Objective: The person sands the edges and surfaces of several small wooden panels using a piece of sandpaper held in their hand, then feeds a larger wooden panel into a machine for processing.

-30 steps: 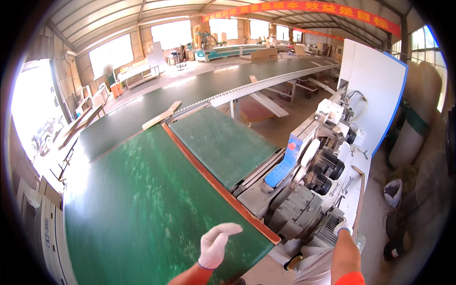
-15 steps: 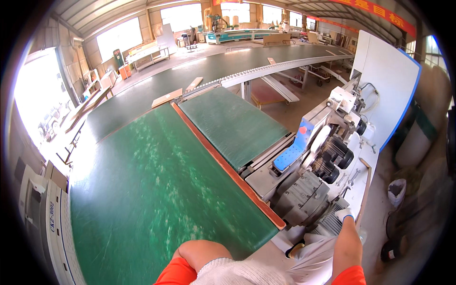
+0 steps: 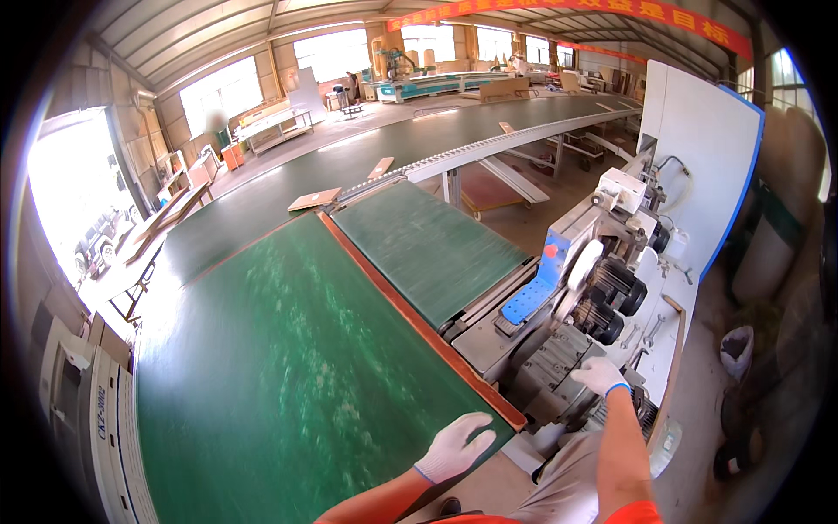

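Note:
My left hand (image 3: pixel 456 448), in a white knit glove, is open near the front right corner of the wide green belt (image 3: pixel 262 375). Its fingers are apart and hold nothing; whether they touch the belt I cannot tell. My right hand (image 3: pixel 601 375), gloved the same way, is over the grey motor housing (image 3: pixel 550 371) on the machine at the right. Nothing shows in its loosely spread fingers, and contact with the housing is unclear. A reddish-brown strip (image 3: pixel 410 319) edges the green belt, between it and a smaller green belt (image 3: pixel 428 249).
Beyond the belts runs a long dark conveyor (image 3: pixel 253 214) carrying flat boards (image 3: pixel 314 199). Dark motors (image 3: pixel 620 288), a blue perforated bracket (image 3: pixel 528 299) and wrenches (image 3: pixel 653 330) are on the right machine. A white machine housing (image 3: pixel 112 419) borders the left side. A white panel (image 3: pixel 698 157) rises at right.
My left arm has reached out from the lower edge, bringing the left hand into view over the belt corner. My right hand has moved up and left from the ribbed motor. The view has shifted slightly.

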`<state>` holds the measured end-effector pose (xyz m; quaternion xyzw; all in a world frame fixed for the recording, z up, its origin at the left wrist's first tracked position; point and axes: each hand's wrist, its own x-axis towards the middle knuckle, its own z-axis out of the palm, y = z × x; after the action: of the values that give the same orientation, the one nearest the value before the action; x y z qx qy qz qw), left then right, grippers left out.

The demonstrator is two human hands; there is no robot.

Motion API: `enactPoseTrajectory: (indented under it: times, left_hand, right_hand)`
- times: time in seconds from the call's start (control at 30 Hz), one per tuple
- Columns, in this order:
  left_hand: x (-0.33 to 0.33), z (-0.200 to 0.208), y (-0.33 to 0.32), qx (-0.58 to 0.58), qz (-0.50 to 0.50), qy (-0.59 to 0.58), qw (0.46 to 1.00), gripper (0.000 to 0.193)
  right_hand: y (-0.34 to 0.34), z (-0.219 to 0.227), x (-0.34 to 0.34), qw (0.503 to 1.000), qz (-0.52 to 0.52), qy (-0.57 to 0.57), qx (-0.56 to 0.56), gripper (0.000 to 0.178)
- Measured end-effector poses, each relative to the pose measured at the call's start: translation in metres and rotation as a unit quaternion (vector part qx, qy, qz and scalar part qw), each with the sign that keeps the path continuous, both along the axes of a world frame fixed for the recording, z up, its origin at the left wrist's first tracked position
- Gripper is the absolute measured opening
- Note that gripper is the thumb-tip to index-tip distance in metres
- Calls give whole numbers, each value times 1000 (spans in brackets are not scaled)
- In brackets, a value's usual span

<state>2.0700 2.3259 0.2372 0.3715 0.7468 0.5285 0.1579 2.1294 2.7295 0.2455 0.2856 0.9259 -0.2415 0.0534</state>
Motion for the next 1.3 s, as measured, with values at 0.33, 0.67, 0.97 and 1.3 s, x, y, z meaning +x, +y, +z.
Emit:
enactPoseTrajectory:
  times: [0.33,0.67,0.97,1.3]
  left_hand:
    - [8,-113,-123,-221,212,236,922,58]
    - [-41,-135,-191,-240,419,286,827,48]
    - [-63,-144,-191,-255,447,267,815,48]
    - [-60,-142,-193,-244,436,278,821,47]
  right_hand:
    - [-146,34,-91,967,136,212,-32,52]
    - [-190,-16,-102,946,279,-94,138,47]
    - [-198,-55,-145,976,215,-6,13,51]
    - [-202,-39,-140,979,147,-135,48,56]
